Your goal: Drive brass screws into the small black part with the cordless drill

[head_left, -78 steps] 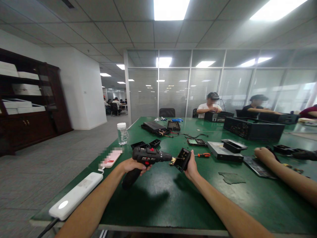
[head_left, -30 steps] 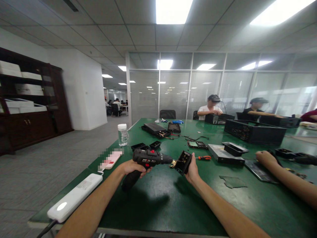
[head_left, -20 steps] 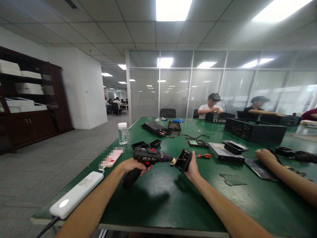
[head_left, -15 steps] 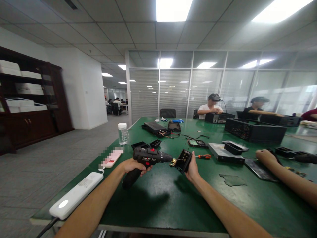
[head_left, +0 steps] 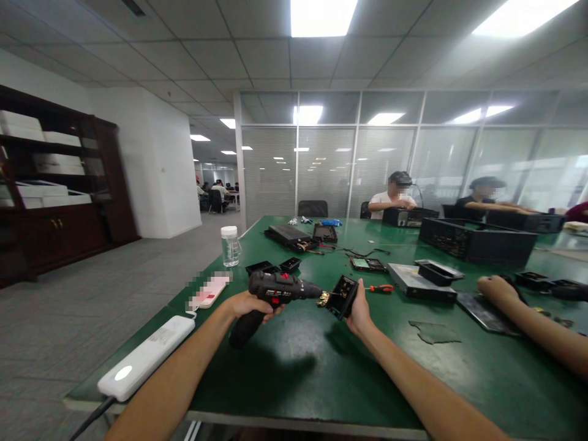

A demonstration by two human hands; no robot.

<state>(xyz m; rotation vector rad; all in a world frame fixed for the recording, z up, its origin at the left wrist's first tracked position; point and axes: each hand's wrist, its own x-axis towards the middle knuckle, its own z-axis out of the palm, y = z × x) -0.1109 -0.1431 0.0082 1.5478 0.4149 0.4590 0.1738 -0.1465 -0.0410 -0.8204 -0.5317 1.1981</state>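
My left hand [head_left: 252,306] is wrapped around the grip of a black cordless drill [head_left: 275,289] with red buttons, its nose pointing right. The drill's thin bit reaches toward the inside of a small black plastic box [head_left: 342,298]. That box is held tilted in my right hand [head_left: 361,312], its open side facing the drill; whether the bit touches a screw inside cannot be made out. Behind the drill's nose lie small brass-coloured pieces [head_left: 323,299] on the table. An orange-handled screwdriver [head_left: 382,288] rests just right of my right hand.
The green table [head_left: 285,392] carries a white power strip [head_left: 147,355], a phone [head_left: 214,291], a water bottle [head_left: 230,246], black trays [head_left: 290,264], a silver drive [head_left: 420,283] and an open computer case [head_left: 478,239]. A co-worker's arm [head_left: 528,312] reaches in from the right; two people sit across.
The view has shifted slightly. Both hands keep their hold, with the drill and the black box in nearly the same position against each other.
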